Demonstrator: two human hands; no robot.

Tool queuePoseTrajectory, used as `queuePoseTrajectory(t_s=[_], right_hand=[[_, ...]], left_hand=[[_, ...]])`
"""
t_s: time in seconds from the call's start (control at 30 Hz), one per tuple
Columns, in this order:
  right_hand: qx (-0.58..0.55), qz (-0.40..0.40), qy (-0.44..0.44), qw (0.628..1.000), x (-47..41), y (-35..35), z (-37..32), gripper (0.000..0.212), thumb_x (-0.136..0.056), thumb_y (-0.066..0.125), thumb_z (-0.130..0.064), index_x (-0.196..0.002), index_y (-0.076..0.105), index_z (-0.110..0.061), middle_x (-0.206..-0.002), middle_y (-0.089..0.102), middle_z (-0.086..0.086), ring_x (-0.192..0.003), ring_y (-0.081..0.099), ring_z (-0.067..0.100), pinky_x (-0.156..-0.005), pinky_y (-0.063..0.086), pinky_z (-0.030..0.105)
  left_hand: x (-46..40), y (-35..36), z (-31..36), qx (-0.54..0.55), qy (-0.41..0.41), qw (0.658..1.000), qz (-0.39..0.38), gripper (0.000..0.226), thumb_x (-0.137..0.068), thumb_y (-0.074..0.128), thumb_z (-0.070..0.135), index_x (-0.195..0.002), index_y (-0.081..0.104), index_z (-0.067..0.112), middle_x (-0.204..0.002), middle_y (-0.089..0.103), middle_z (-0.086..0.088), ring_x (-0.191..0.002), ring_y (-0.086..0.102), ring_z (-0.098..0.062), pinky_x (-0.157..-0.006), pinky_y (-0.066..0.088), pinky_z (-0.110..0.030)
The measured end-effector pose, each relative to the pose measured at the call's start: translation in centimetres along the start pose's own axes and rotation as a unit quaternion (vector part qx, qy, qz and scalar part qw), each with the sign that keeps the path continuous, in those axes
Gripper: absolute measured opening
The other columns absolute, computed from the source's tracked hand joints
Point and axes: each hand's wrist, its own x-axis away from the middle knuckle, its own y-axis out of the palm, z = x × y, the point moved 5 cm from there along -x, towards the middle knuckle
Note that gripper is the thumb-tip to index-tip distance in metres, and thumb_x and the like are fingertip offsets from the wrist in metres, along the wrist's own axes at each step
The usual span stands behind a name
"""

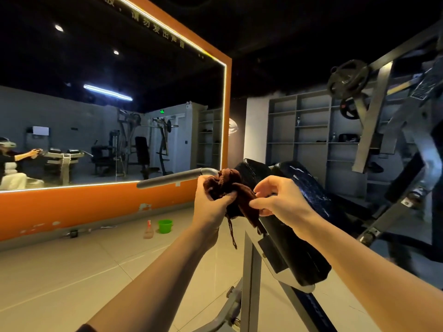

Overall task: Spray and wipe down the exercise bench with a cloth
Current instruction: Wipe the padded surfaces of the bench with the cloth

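Note:
A dark brown cloth is bunched up in the air in front of me. My left hand grips the bunch from below, thumb over it. My right hand pinches an edge of the cloth between thumb and fingers. A loose thread hangs down from the cloth. Just behind and below the hands lie the bench's two black pads, side by side on a grey metal frame. The far pad looks wet and shiny. A spray bottle stands on the tiled floor to the left.
A green bucket stands beside the spray bottle. A grey handle bar sticks out left of the bench. An orange-framed wall mirror fills the left. A plate-loaded machine and grey shelves stand at the right.

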Motion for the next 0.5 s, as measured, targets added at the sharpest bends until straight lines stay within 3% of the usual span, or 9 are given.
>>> queuePoseTrajectory(t_s=[0.1,0.2,0.27,0.33,0.4,0.5], right_hand=[[0.031,0.104,-0.038,0.993,-0.1,0.4,0.3,0.010,-0.084,0.073,-0.010,-0.085,0.065,-0.016,-0.085,0.066,0.001,-0.084,0.066,0.014,-0.071,0.059,0.027],[-0.016,0.207,-0.016,0.978,-1.0,0.1,1.0,0.007,-0.086,0.070,-0.010,-0.086,0.065,-0.016,-0.083,0.065,-0.001,-0.083,0.065,0.012,-0.072,0.060,0.030],[-0.055,0.228,0.007,0.972,-1.8,-0.2,1.6,0.006,-0.088,0.068,-0.010,-0.090,0.065,-0.015,-0.085,0.065,-0.001,-0.084,0.065,0.013,-0.070,0.060,0.030],[-0.061,0.222,0.008,0.973,-2.3,-0.3,2.0,0.006,-0.088,0.068,-0.010,-0.091,0.065,-0.015,-0.085,0.065,-0.001,-0.084,0.064,0.012,-0.067,0.058,0.025],[-0.073,0.200,-0.012,0.977,-2.8,0.0,2.2,0.006,-0.089,0.068,-0.010,-0.090,0.065,-0.015,-0.085,0.066,0.001,-0.083,0.065,0.013,-0.068,0.059,0.026],[-0.108,0.155,-0.034,0.981,-3.2,0.8,2.3,0.003,-0.091,0.065,-0.013,-0.093,0.067,-0.015,-0.087,0.068,0.002,-0.087,0.066,0.014,-0.073,0.058,0.026]], left_hand=[[0.1,0.9,-0.4,0.014,0.007,1.000,-0.004,0.041,-0.089,0.064,0.012,-0.123,0.042,0.014,-0.118,0.058,-0.008,-0.110,0.059,-0.024,-0.075,0.055,-0.028],[0.4,1.8,-0.9,0.045,-0.007,0.999,0.001,0.023,-0.098,0.049,0.031,-0.098,0.054,0.008,-0.109,0.064,-0.011,-0.104,0.062,-0.026,-0.080,0.056,-0.037],[0.0,1.8,-1.1,0.014,0.007,1.000,0.016,0.021,-0.101,0.046,0.024,-0.096,0.053,0.004,-0.107,0.062,-0.011,-0.101,0.061,-0.024,-0.069,0.055,-0.026],[-0.4,1.7,-1.0,-0.033,0.038,0.998,0.020,0.016,-0.095,0.057,0.010,-0.106,0.046,0.006,-0.106,0.059,-0.008,-0.096,0.063,-0.022,-0.060,0.054,-0.019],[-0.9,1.5,-1.1,-0.075,0.063,0.995,0.020,0.042,-0.087,0.067,0.004,-0.117,0.042,0.019,-0.108,0.054,0.004,-0.094,0.060,-0.011,-0.068,0.058,-0.021],[-1.4,1.3,-0.8,-0.163,0.113,0.980,0.032,0.041,-0.084,0.071,0.007,-0.107,0.052,0.035,-0.120,0.045,0.006,-0.106,0.051,-0.008,-0.097,0.051,-0.031]])
